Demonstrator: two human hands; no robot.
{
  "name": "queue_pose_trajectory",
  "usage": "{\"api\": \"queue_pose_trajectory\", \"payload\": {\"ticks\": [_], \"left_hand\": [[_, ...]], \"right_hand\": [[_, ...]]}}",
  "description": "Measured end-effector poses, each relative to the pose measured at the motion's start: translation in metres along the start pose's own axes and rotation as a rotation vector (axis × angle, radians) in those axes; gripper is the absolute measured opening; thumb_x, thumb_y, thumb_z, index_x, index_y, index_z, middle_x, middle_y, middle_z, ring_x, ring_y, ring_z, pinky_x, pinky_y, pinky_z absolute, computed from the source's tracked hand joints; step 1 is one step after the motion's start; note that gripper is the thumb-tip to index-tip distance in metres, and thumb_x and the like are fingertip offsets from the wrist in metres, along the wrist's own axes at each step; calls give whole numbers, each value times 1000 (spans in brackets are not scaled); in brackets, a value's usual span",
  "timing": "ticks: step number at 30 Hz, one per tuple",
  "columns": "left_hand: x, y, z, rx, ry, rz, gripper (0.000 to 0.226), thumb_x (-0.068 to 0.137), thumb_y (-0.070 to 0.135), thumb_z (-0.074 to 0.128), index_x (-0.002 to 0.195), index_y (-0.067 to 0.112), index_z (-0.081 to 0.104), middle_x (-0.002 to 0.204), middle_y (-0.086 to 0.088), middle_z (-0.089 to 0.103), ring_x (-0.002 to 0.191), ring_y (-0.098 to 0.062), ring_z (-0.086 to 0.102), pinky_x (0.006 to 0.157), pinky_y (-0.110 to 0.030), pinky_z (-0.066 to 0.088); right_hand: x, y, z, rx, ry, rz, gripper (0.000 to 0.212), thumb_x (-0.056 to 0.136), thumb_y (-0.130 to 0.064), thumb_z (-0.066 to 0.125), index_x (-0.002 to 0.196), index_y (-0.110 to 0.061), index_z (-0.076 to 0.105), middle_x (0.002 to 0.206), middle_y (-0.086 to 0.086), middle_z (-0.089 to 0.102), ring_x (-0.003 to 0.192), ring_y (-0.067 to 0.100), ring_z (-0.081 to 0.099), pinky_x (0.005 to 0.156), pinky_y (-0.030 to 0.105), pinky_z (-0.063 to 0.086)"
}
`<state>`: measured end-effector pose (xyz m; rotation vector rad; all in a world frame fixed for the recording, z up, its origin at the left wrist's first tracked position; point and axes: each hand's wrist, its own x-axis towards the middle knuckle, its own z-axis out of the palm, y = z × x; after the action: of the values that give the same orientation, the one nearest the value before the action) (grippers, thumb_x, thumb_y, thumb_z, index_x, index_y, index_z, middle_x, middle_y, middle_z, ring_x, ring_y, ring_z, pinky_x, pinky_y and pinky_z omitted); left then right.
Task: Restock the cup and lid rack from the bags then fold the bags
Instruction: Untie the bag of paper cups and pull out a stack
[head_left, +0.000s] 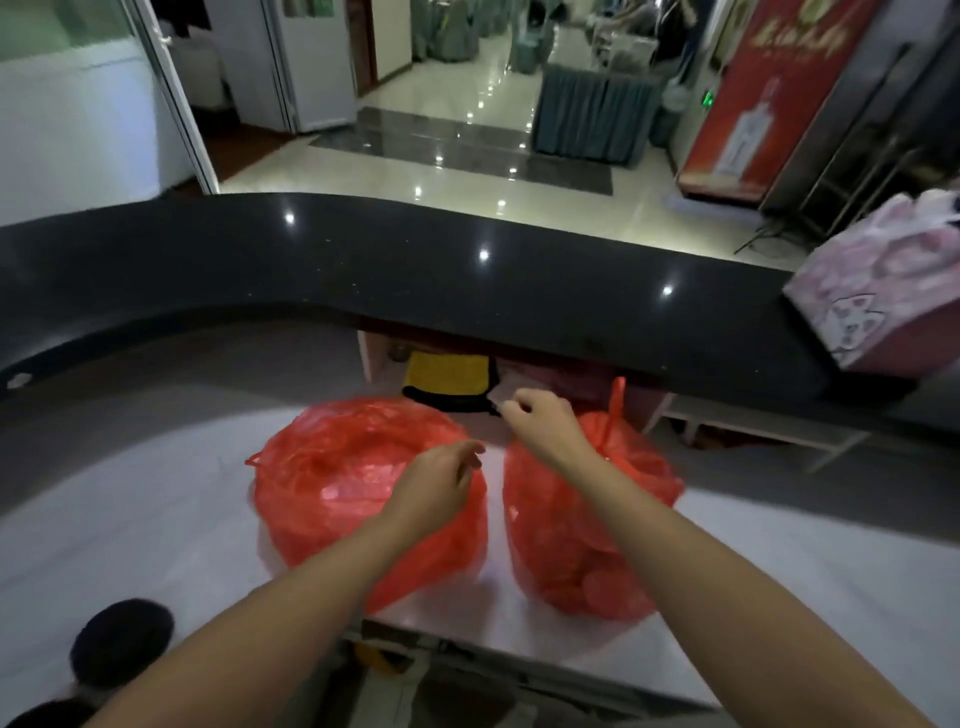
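Two red plastic bags stand side by side on the white lower counter (156, 519). The left bag (332, 478) is crumpled at its top. The right bag (566, 561) is knotted, with a handle sticking up, and round lids show through its plastic. My left hand (441, 478) hovers over the left bag's right side, fingers loosely curled and holding nothing. My right hand (540, 421) is above the gap behind the right bag, its fingertips pinched together at a small dark thing beside a yellow cloth (447, 376). No cup and lid rack is in view.
A curved black countertop (363, 270) runs across behind the bags. A pink patterned box (878, 291) sits on it at the right. A dark round object (122, 642) lies at the lower left. Shelves open under the black counter.
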<state>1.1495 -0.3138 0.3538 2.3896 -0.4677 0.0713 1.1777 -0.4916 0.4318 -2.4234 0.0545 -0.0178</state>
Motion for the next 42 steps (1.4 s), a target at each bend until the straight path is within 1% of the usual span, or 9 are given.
{"api": "queue_pose_trajectory", "payload": {"ticks": [3,11,14,16,27,31,34,39,42], "left_hand": [[31,58,27,-37,42,67,28,87,17,49,108,16,67,103,0,70,94,-22,63,76,-27,44],[64,124,69,-33,94,54,14,94,21,63,103,22,73,99,5,68,89,-9,60,83,-24,47],[65,131,78,34,8,10,17,93,26,63,105,22,75,104,4,69,98,-11,61,90,-27,48],[66,132,80,48,-20,-25,20,93,28,64,105,20,77,104,1,70,100,-14,62,91,-30,48],[80,122,76,23,-135,-69,15,92,27,70,97,15,78,99,-1,68,94,-11,60,87,-37,50],[85,120,69,-15,-196,-48,13,92,21,71,98,10,76,106,-5,66,101,-18,61,90,-36,49],[87,117,65,-59,-243,-27,14,91,21,73,99,10,74,106,-5,64,101,-21,59,91,-39,48],[91,109,73,-43,-257,-7,13,91,32,73,95,21,69,104,5,59,106,-14,50,93,-25,43],[92,105,83,-53,-244,18,8,94,32,68,91,30,60,97,12,57,97,-5,46,84,-16,36]], "right_hand": [[-2,41,-51,23,42,-30,36,87,-25,55,60,-9,37,54,5,36,56,18,35,59,42,32],[5,144,-119,16,-82,-19,29,89,-23,55,61,-16,48,59,1,52,60,17,49,58,37,41],[4,162,-111,-68,-289,-158,12,93,-30,63,88,-25,73,81,-11,67,76,7,59,71,31,48],[5,164,-102,-115,-357,-254,17,94,-36,66,104,-26,75,89,-13,64,83,6,58,73,24,41],[8,162,-81,-47,-294,-196,15,87,-43,71,83,-29,75,81,-16,66,78,-4,59,63,10,37],[4,157,-73,-49,-229,-200,1,84,-28,71,83,-28,71,85,-15,60,77,1,55,66,6,36],[0,160,-72,-7,-220,-225,12,87,-23,70,82,-33,66,85,-17,58,81,-7,54,71,6,37],[-4,168,-73,-39,-220,-228,11,96,-30,63,86,-25,65,87,-14,55,81,3,52,73,21,39],[-7,169,-72,-19,-186,-229,12,92,-32,68,88,-21,66,87,-12,56,81,4,54,73,22,43]]}}
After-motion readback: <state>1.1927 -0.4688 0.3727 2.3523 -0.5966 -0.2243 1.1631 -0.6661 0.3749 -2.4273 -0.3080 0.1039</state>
